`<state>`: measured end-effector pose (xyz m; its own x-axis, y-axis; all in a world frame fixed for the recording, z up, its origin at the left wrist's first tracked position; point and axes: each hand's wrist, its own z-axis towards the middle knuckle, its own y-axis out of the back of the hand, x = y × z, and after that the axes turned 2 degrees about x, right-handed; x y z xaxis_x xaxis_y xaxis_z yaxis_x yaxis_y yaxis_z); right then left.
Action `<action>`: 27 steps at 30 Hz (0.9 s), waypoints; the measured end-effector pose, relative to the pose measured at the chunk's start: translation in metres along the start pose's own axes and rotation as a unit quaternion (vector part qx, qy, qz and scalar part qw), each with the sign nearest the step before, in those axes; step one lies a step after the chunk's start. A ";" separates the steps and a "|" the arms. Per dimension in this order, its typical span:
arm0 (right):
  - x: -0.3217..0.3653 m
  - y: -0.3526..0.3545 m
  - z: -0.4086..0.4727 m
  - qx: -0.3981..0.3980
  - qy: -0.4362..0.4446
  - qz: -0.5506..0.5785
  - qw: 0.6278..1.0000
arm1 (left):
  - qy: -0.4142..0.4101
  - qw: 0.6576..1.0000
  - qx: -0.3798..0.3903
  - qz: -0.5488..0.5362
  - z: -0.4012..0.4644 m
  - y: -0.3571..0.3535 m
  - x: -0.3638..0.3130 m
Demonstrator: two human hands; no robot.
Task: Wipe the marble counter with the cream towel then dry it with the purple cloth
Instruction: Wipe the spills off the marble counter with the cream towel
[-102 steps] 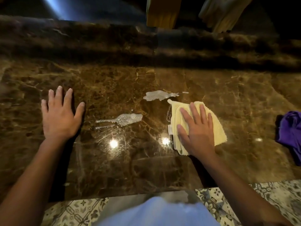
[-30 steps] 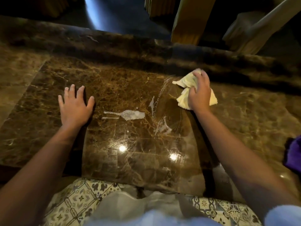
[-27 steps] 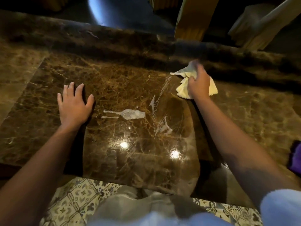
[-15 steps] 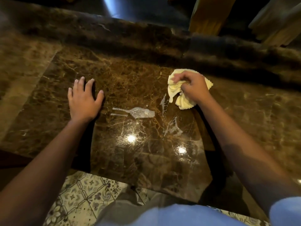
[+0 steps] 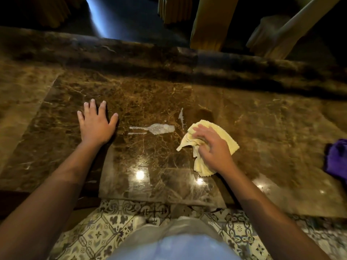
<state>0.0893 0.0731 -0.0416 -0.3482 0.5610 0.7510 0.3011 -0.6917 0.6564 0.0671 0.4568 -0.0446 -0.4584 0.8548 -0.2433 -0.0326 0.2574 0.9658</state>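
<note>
Cream towel (image 5: 226, 139), bunched and creased, pressed on brown marble counter (image 5: 272, 128) under curled right hand (image 5: 213, 149). Left hand (image 5: 95, 124) flat, fingers spread. Wet streak (image 5: 159, 129) between. Purple cloth (image 5: 338, 158) at right edge.

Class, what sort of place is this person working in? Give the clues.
Probably a home kitchen or bar area: a polished brown marble counter, patterned floor tiles below it, and chair legs on the far side.
</note>
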 end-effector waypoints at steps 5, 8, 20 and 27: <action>0.012 -0.023 -0.049 -0.028 -0.062 -0.271 0.960 | -0.059 0.998 0.007 0.005 -0.006 -0.003 0.016; 0.021 -0.032 -0.064 -0.017 -0.132 -0.306 0.943 | -0.066 0.998 -0.017 0.003 -0.009 -0.008 0.017; 0.005 -0.020 0.030 -0.006 -0.164 -0.329 0.930 | -0.059 0.997 -0.055 -0.010 -0.007 -0.008 0.015; -0.005 -0.016 0.119 0.008 -0.154 -0.339 0.928 | -0.057 0.997 -0.054 0.004 -0.010 -0.009 0.011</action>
<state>0.1917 0.1352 -0.0476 -0.1933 0.9698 0.1488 0.1187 -0.1274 0.9847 0.0532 0.4595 -0.0551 -0.3560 0.9035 -0.2387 -0.1270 0.2063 0.9702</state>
